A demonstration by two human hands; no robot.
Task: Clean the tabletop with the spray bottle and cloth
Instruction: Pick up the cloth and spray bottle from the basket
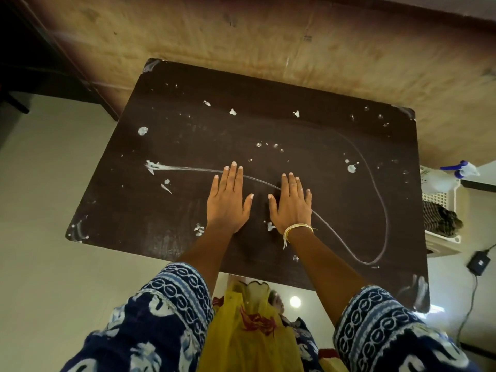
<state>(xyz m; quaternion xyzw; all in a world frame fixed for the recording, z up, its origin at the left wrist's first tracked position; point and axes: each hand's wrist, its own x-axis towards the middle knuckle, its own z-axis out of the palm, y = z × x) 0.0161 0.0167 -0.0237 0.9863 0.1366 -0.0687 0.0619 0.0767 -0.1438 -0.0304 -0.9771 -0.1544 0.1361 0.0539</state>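
Both hands, left (227, 200) and right (291, 204), lie flat and empty on the smeared desk (335, 210). The bottle (451, 176), probably light and slick, suits a neck grip; soft cloth (440, 218) sits in the right-hand basket (436, 197).

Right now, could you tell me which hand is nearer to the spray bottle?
The right hand. It lies flat on the tabletop, with the spray bottle off the table's right edge in a white basket. The left hand lies flat farther left.
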